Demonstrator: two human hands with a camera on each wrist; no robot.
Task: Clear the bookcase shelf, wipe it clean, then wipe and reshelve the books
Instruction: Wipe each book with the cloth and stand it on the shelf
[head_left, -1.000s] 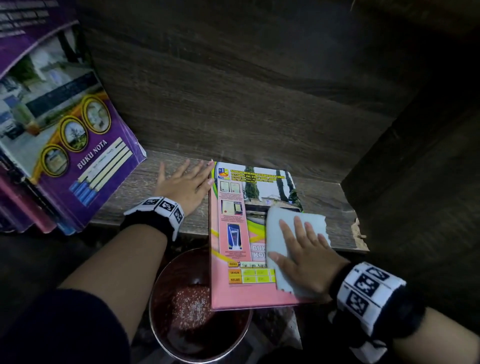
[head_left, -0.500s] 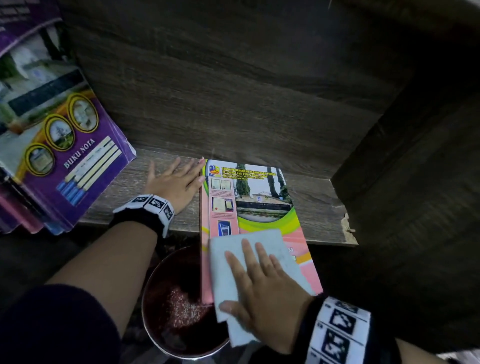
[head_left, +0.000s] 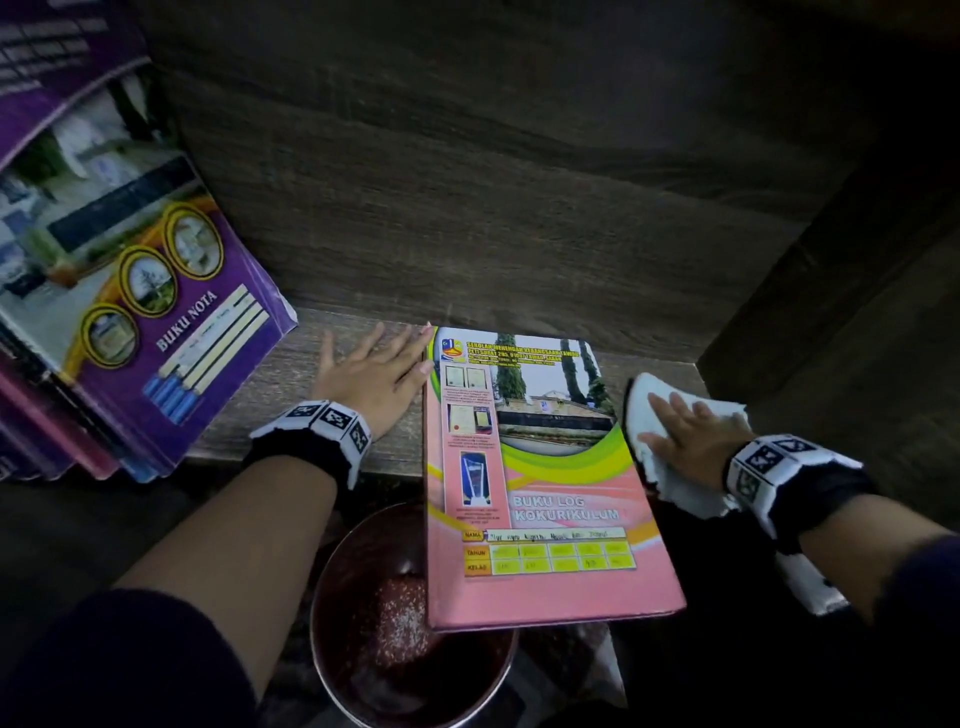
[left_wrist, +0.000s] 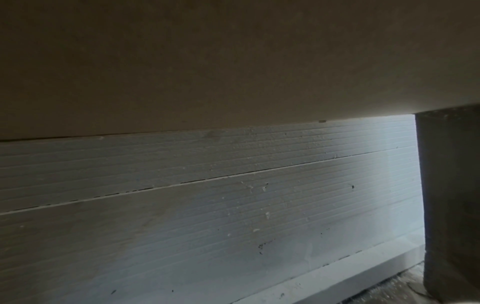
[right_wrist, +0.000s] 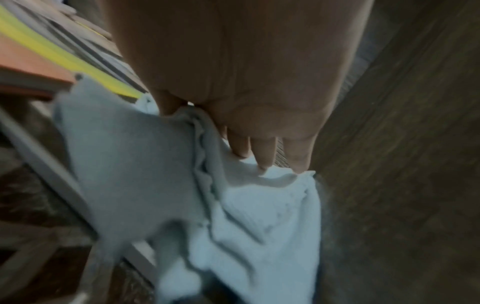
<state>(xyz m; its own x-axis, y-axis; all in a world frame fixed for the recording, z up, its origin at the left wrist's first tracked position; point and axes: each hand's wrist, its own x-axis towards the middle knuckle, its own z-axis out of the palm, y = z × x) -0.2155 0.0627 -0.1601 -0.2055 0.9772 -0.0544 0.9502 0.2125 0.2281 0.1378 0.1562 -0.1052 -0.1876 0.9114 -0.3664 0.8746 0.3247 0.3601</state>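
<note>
Left hand (head_left: 371, 382), fingers flat together, on woodgrain shelf (head_left: 270, 395); right hand (head_left: 685, 434), fingers spread, presses white terry cloth (head_left: 675, 483) beside glossy pink book (head_left: 545, 499).

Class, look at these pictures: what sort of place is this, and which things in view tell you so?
Probably a wooden bookcase compartment: a wood-grain shelf, leaning school notebooks, and a pink logbook lying flat.

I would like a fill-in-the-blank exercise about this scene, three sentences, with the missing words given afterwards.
1. The right hand presses a white ____ beside the pink book.
2. The left hand lies flat on the wooden ____, its fingers touching the book's edge.
3. The leaning purple book reads "BUKU ____".

Missing words: cloth; shelf; NOTA
</note>
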